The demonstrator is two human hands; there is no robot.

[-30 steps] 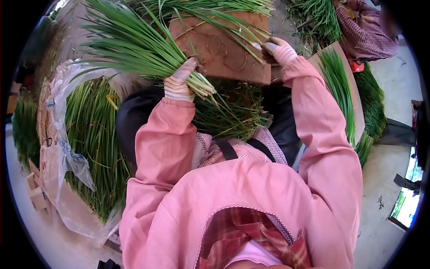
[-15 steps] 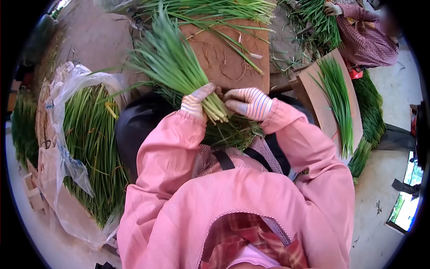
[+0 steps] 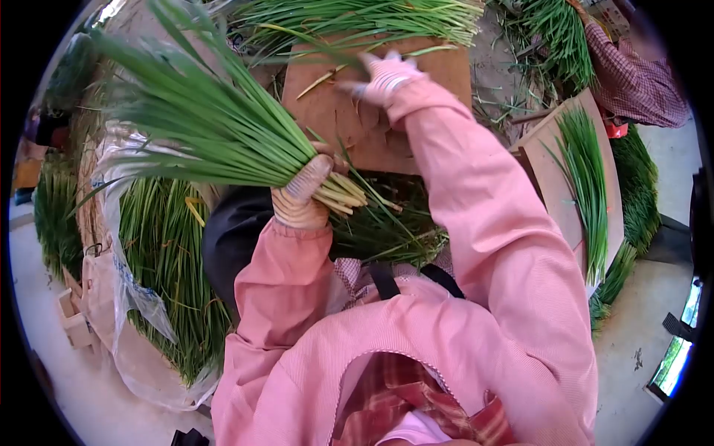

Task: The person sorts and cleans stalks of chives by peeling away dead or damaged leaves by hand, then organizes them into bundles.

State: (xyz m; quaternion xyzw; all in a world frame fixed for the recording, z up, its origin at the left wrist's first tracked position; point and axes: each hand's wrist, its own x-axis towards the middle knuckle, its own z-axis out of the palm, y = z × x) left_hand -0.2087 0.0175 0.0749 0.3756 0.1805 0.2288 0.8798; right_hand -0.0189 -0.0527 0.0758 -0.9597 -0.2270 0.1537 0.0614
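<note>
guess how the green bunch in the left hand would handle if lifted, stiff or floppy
The bunch is probably floppy where its long thin leaves fan out beyond the left hand. The pale stem ends look stiffer, short and straight. Strands might slip loose, as no tie shows.

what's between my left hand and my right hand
Mostly the brown board lies between your left hand and right hand, as the head view shows.
</note>
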